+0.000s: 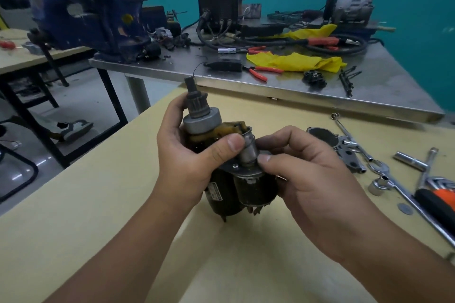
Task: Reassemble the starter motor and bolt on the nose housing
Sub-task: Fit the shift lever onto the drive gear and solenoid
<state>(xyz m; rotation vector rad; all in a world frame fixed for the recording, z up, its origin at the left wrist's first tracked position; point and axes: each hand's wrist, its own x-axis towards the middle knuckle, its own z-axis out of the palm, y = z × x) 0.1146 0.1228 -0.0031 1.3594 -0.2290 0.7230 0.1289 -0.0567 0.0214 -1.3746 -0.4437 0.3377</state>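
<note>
1. Your left hand (189,155) gripped the starter motor (229,172) upright above the pale yellow table (98,204) — a dark cylindrical body with a toothed pinion on a grey drum at the top.
2. Your right hand (302,174) pinched the smooth metal plunger (248,152) between thumb and fingertips, your left thumb pressed beside it.
3. A small label on the body was too blurred to read.
4. The cast grey nose housing (327,140) lay on the table to the right, near chrome sockets and wrenches (384,174).
5. Behind — a steel bench (369,86) with a blue vise (93,19), yellow rags (295,61) and red pliers (263,71).
</note>
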